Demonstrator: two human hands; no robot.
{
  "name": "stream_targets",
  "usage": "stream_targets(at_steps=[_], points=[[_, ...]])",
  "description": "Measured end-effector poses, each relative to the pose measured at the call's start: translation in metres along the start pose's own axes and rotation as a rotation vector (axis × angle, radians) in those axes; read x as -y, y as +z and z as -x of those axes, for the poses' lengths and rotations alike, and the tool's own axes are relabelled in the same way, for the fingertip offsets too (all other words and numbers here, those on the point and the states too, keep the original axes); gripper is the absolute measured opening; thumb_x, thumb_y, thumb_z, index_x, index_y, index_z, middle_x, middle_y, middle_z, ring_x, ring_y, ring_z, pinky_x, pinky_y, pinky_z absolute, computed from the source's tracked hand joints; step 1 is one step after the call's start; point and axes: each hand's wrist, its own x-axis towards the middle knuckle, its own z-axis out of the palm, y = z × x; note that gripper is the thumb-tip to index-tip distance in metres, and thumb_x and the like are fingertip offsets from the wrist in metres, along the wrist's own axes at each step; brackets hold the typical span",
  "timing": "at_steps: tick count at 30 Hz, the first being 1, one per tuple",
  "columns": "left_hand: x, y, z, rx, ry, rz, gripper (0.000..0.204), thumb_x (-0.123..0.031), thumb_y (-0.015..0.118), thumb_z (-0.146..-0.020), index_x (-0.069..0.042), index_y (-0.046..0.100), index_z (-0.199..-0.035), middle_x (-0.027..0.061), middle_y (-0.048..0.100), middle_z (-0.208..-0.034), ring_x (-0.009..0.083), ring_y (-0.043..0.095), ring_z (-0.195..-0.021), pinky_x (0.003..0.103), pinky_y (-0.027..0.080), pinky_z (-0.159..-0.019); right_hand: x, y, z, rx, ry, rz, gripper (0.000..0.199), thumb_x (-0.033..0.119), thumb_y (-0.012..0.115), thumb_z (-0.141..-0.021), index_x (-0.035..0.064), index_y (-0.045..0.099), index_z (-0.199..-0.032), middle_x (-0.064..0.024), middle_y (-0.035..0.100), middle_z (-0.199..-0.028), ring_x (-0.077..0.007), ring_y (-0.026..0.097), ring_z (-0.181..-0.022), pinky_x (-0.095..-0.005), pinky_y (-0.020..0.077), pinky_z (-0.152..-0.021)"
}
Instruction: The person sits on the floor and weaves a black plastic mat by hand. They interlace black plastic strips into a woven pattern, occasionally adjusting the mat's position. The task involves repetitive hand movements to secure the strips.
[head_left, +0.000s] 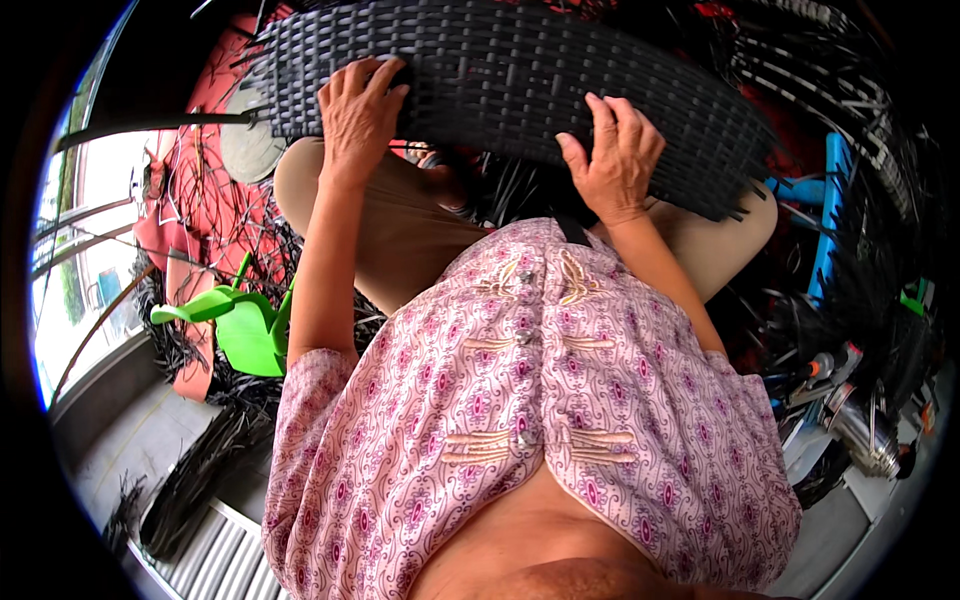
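Observation:
A long curved panel of black flat strips [500,75], woven like wicker, lies across my raised knees. My left hand [358,115] rests on its left part, fingers bent and slightly apart on the weave. A dark shadow sits beside the left thumb. On the right, my right hand [618,160] lies over the panel's near edge with fingers and thumb spread. Neither hand shows anything held in it. Loose strip ends stick out at the panel's left and right ends.
A bright green plastic object [250,332] lies at left among loose black strips on the red floor covering [225,215]. More strips heap up at right, near a blue bar [832,215]. A metal flask [862,432] is at lower right, a slatted grey surface [225,555] at lower left.

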Motion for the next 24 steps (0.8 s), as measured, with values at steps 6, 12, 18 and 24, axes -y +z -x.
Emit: stream_targets(at_steps=[6, 12, 18, 24], points=[[0.001, 0.003, 0.003, 0.020, -0.012, 0.023, 0.035, -0.024, 0.065, -0.091, -0.019, 0.065, -0.126, 0.0035, 0.060, -0.120, 0.0246, 0.055, -0.114, 0.041, 0.039, -0.097, -0.014, -0.011, 0.008, 0.004, 0.076, 0.008, 0.056, 0.048, 0.069, -0.086, 0.0136, 0.059, -0.128, -0.0060, 0.053, -0.126, -0.0278, 0.049, -0.114, -0.0455, 0.0367, -0.098], [0.004, 0.003, 0.007, 0.025, -0.012, 0.042, 0.033, -0.026, 0.062, -0.095, -0.020, 0.064, -0.128, 0.0037, 0.059, -0.123, 0.0242, 0.055, -0.116, 0.041, 0.038, -0.101, -0.050, -0.023, 0.024, -0.049, 0.153, 0.074, 0.048, 0.049, 0.067, -0.087, 0.0151, 0.061, -0.120, -0.0039, 0.055, -0.122, -0.0277, 0.050, -0.112, -0.0454, 0.0382, -0.095], [-0.001, 0.003, 0.008, 0.055, -0.029, 0.024, 0.035, -0.028, 0.061, -0.096, -0.019, 0.063, -0.130, 0.0044, 0.058, -0.125, 0.0245, 0.053, -0.119, 0.041, 0.035, -0.105, -0.072, -0.036, 0.037, -0.064, 0.126, 0.118, 0.047, 0.047, 0.068, -0.087, 0.0140, 0.062, -0.120, -0.0034, 0.056, -0.122, -0.0271, 0.050, -0.113, -0.0442, 0.0368, -0.097], [-0.004, 0.006, 0.012, 0.037, -0.035, 0.015, 0.039, -0.029, 0.060, -0.097, -0.017, 0.060, -0.133, 0.0060, 0.056, -0.131, 0.0259, 0.051, -0.124, 0.043, 0.033, -0.107, -0.069, -0.036, 0.042, -0.085, 0.193, 0.114, 0.052, 0.051, 0.065, -0.087, 0.0142, 0.060, -0.124, -0.0070, 0.052, -0.125, -0.0292, 0.048, -0.118, -0.0476, 0.0344, -0.100]])
